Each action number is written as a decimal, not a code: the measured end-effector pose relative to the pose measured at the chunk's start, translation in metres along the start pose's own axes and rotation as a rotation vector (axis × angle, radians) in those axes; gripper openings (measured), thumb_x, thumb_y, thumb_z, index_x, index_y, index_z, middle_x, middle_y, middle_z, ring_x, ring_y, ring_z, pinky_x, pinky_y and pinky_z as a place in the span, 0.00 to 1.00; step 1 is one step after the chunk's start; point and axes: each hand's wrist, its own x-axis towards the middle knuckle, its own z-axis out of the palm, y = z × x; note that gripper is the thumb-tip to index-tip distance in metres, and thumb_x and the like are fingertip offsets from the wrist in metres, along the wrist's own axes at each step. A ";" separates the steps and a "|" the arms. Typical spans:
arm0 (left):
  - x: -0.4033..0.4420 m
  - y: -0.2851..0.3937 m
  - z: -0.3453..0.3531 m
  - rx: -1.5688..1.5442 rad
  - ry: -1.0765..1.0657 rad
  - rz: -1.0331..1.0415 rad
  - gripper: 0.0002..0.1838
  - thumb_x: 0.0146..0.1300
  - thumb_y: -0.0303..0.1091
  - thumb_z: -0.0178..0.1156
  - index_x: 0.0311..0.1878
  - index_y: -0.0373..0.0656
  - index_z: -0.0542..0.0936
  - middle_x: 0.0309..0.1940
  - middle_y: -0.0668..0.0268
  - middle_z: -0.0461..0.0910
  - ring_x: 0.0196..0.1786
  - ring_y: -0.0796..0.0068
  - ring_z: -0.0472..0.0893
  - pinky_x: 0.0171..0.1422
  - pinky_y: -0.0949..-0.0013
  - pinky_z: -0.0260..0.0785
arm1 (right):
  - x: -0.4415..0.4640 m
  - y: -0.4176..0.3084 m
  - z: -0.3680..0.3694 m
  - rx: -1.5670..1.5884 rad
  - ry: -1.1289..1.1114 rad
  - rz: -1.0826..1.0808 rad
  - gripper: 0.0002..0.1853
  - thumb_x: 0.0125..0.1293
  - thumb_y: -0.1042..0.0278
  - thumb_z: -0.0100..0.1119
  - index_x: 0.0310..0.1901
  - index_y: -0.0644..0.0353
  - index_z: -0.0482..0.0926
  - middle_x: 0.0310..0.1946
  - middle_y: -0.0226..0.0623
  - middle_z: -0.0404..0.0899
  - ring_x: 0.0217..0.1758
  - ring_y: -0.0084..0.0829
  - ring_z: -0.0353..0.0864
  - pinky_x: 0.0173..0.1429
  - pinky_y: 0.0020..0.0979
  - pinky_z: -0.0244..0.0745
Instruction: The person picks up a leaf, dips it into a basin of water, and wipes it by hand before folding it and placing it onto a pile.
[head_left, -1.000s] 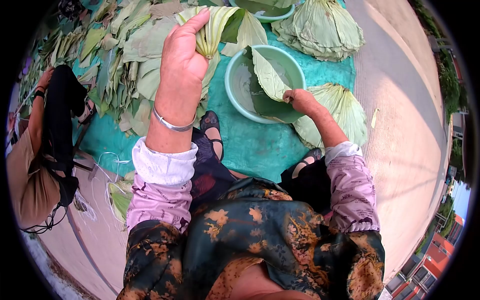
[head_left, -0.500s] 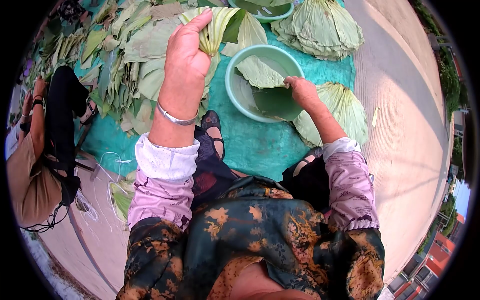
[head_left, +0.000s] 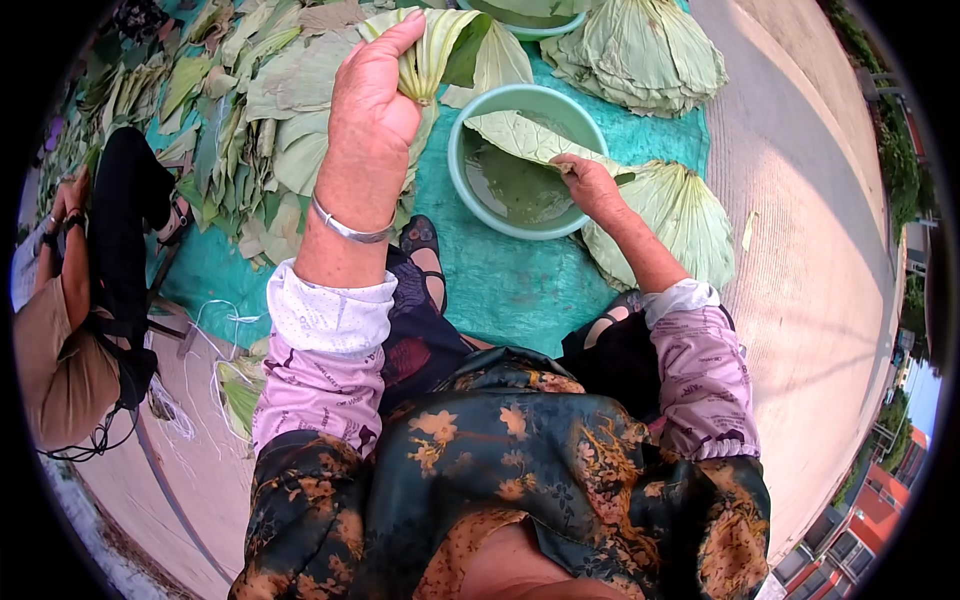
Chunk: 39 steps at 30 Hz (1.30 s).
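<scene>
My left hand (head_left: pixel 375 100) is raised at the upper middle, closed on a gathered bundle of pale green leaves (head_left: pixel 425 62) that fans out to the right. My right hand (head_left: pixel 590 185) pinches the edge of a single large green leaf (head_left: pixel 520 137). That leaf lies folded across the far side of a light green basin (head_left: pixel 461 180) holding greenish water. A fanned pile of leaves (head_left: pixel 680 225) rests just right of the basin, partly behind my right hand and forearm.
A teal sheet (head_left: pixel 490 295) covers the ground. Loose leaves (head_left: pixel 290 85) are heaped at the upper left. A large leaf stack (head_left: pixel 640 55) and a second basin (head_left: pixel 545 30) stand at the top. At the left sits another person (head_left: pixel 80 370), near white strings (head_left: pixel 175 410).
My right hand has moved slightly up and left, and the leaf in it has swung from hanging in the basin to lying across its far side. My left hand still holds the bundle.
</scene>
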 end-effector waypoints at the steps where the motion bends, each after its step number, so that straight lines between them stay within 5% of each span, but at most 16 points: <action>1: 0.000 0.000 0.000 0.002 0.002 -0.003 0.09 0.57 0.30 0.60 0.41 0.42 0.77 0.36 0.64 0.80 0.35 0.70 0.80 0.34 0.69 0.73 | -0.001 0.002 0.005 0.056 -0.073 0.019 0.12 0.58 0.76 0.51 0.44 0.54 0.77 0.35 0.47 0.79 0.41 0.44 0.78 0.47 0.34 0.72; 9: -0.012 -0.006 0.019 -0.034 0.073 0.079 0.09 0.57 0.30 0.60 0.42 0.42 0.77 0.36 0.65 0.80 0.36 0.71 0.80 0.36 0.68 0.73 | -0.003 0.034 0.026 0.126 -0.242 -0.002 0.13 0.52 0.77 0.52 0.40 0.60 0.78 0.35 0.46 0.79 0.41 0.42 0.78 0.47 0.33 0.71; 17: 0.001 -0.001 0.005 0.021 -0.008 -0.013 0.09 0.57 0.30 0.60 0.41 0.43 0.77 0.34 0.66 0.80 0.34 0.72 0.80 0.33 0.70 0.73 | 0.019 0.015 -0.029 0.247 0.093 0.013 0.14 0.57 0.71 0.54 0.45 0.64 0.75 0.38 0.47 0.79 0.43 0.42 0.78 0.48 0.34 0.70; 24: -0.002 0.001 0.005 0.027 -0.033 0.000 0.08 0.57 0.29 0.61 0.41 0.44 0.77 0.33 0.67 0.80 0.31 0.73 0.80 0.29 0.72 0.73 | 0.017 0.010 -0.092 0.349 0.383 0.045 0.12 0.57 0.70 0.55 0.41 0.66 0.75 0.29 0.39 0.79 0.30 0.27 0.76 0.35 0.29 0.71; 27: -0.003 0.002 0.004 0.024 -0.015 -0.025 0.08 0.57 0.29 0.61 0.40 0.44 0.78 0.33 0.66 0.80 0.31 0.72 0.80 0.30 0.72 0.73 | 0.003 -0.006 -0.109 0.453 0.358 0.199 0.09 0.60 0.68 0.54 0.40 0.62 0.74 0.34 0.30 0.79 0.33 0.21 0.76 0.31 0.25 0.75; 31: -0.006 0.000 0.005 -0.002 -0.029 -0.027 0.08 0.57 0.30 0.61 0.41 0.44 0.78 0.33 0.66 0.80 0.32 0.72 0.80 0.31 0.71 0.73 | -0.008 -0.011 -0.103 0.586 0.402 0.193 0.11 0.58 0.70 0.54 0.41 0.64 0.74 0.30 0.32 0.78 0.27 0.22 0.75 0.28 0.25 0.73; 39: -0.021 -0.004 0.016 -0.048 -0.020 -0.004 0.09 0.56 0.29 0.62 0.41 0.43 0.77 0.34 0.66 0.80 0.32 0.71 0.79 0.31 0.71 0.72 | -0.031 -0.007 -0.135 0.826 0.506 0.366 0.11 0.59 0.71 0.51 0.44 0.62 0.70 0.38 0.37 0.77 0.38 0.28 0.77 0.35 0.32 0.78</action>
